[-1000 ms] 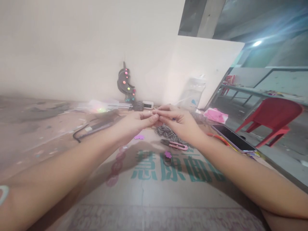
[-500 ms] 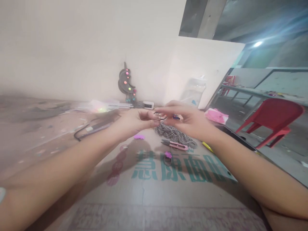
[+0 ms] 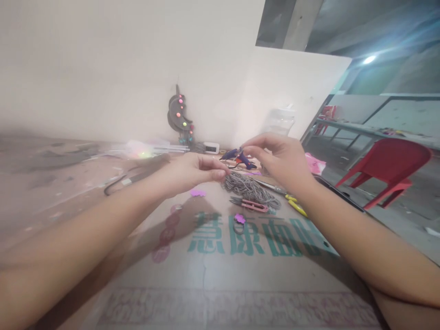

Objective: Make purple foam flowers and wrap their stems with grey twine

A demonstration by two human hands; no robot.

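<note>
1. Dark grey moon-shaped ornament (image 3: 178,113), dotted with bright beads, stands upright against the wall (image 3: 113,68), well apart from the fingers; it seems best left out of their reach.
2. Left hand (image 3: 189,176) is narrow, thumb and forefinger nearly meeting just beside the cord; whether something tiny sits between them I cannot tell. A light pinch with a steady wrist would probably serve small work best.
3. Purple cut-out (image 3: 197,193) lies flat below that hand. It looks light, so a dragging sleeve or wrist could shift it.
4. Purple flower (image 3: 239,218) lies nearer the person, touching a small ring (image 3: 238,228).
5. Blue glue gun (image 3: 245,161), as it appears to be, lies beyond the cord, near the right fingertips. Any hot tip calls for care with bare skin.
6. Grey cord (image 3: 249,187) lies in a loose, tangled heap; a slow pull on one strand should snag less.
7. Pink snips (image 3: 255,206) rest just on the near side of the cord, blades leftward.
8. Right hand (image 3: 285,160) is raised, fingertips drawn close; their grip is too blurred to judge. Small, unhurried movements would suit.
9. Yellow handles (image 3: 297,207) lie below the right wrist, which should clear them.
</note>
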